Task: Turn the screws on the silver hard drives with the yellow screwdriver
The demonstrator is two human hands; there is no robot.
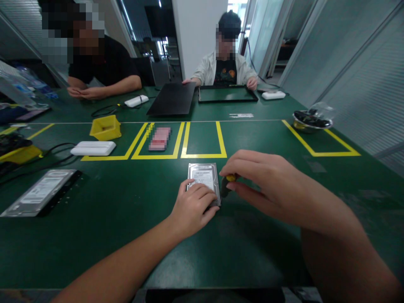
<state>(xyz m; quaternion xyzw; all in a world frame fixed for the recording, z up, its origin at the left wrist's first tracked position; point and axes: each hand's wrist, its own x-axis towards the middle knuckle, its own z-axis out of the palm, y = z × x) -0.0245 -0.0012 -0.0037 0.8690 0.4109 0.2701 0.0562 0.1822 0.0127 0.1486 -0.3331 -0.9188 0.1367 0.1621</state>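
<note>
A silver hard drive with a white label [203,173] lies on the green table [126,235] in front of me. My left hand [195,207] rests over its lower part, fingers wrapped across it and thumb at its lower right corner. Beside the drive's right edge, my right hand [261,183] pinches a small screwdriver with a yellow and dark handle [231,177]. The tool's lower end is close to the drive's right side; whether its tip touches is too small to tell.
Another drive [44,189] lies at the left, near a white power strip [93,148] and a yellow bin [105,127]. A bowl of dark parts [312,121] stands back right. Across the table, one person holds a black panel [173,99] and a frame [227,101]; another sits left.
</note>
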